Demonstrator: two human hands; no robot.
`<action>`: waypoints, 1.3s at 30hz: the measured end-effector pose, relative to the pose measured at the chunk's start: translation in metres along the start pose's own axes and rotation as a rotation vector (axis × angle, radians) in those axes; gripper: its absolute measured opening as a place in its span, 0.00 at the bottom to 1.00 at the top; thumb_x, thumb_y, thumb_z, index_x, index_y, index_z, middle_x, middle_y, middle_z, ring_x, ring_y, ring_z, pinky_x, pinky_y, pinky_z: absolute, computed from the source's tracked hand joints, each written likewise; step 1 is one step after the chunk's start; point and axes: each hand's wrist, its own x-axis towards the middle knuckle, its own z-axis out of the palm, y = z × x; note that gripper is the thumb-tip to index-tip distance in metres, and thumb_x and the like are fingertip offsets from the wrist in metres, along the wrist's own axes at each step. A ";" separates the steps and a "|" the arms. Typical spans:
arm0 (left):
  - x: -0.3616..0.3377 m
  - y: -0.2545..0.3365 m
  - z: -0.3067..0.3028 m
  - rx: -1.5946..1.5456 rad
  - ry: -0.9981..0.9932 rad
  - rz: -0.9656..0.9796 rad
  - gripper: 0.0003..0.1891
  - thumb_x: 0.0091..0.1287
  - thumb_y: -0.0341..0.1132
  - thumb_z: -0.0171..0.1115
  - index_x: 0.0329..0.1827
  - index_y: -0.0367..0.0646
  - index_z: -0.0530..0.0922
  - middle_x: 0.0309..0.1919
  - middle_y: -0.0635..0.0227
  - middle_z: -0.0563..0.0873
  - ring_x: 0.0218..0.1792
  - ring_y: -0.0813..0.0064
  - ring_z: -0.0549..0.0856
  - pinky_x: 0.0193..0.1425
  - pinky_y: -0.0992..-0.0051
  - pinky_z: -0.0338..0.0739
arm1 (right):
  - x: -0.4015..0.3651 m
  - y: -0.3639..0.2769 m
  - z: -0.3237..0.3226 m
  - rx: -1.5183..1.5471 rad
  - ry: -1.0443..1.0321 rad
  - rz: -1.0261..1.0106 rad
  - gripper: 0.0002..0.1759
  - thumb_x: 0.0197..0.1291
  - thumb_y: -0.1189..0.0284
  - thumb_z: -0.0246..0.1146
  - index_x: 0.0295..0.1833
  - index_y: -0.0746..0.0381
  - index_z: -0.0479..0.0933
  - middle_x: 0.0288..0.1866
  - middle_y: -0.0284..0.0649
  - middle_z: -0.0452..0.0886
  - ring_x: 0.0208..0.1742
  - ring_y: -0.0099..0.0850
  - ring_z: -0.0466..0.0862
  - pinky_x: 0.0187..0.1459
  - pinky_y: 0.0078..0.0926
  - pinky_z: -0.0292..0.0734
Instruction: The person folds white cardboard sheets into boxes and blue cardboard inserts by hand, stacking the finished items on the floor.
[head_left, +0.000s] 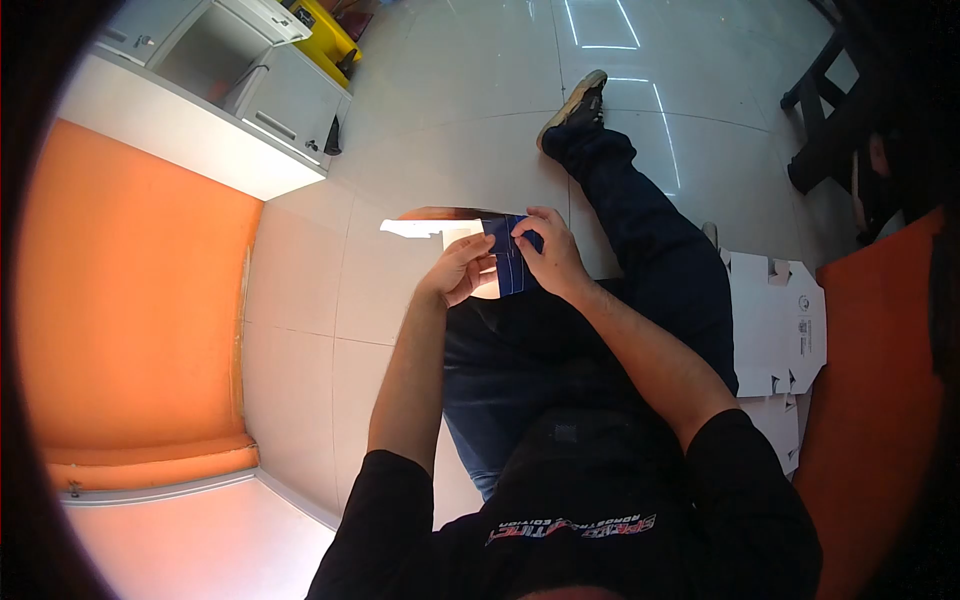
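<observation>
**fig. 1, head view.** a flat carton blank (pixel 506 262), blue on the panel at the hands and white on the strip running off to the left, is held in the air over the person's lap. the left hand (pixel 460 270) closes on it from the left, its fingers (pixel 478 262) curled narrow against the blue panel's left edge. the right hand (pixel 550 255) closes on it from the right, its fingertips (pixel 528 240) pinched near the panel's upper right corner. the blue panel thus lies between the two sets of fingers and touches both. the white strip juts out unsupported beyond the left fingers, and the panel's lower end hangs just below both hands.

by its look, the blank is thin printed card. it should be light, stiff across a panel but ready to bend at its score lines, and smooth-faced (so somewhat slippery under dry pads). it would crease or tear easily at the tabs. hold is best taken at a panel edge close to a fold line, thumb on one face and fingers on the other, not on the free strip.

well to the right of the right fingers, on the floor beside the leg, lies a stack of flat white blanks (pixel 780 320). far beyond the fingers a shoe (pixel 578 98) rests on the pale floor tiles (pixel 470 120).
</observation>
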 end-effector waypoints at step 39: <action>-0.010 -0.010 0.062 0.286 0.177 0.377 0.13 0.76 0.29 0.68 0.61 0.36 0.83 0.47 0.66 0.92 0.44 0.80 0.90 0.49 0.72 0.92 | 0.002 0.000 0.007 0.368 0.009 -0.008 0.22 0.69 0.80 0.65 0.65 0.54 0.86 0.65 0.45 0.76 0.71 0.42 0.77 0.70 0.37 0.75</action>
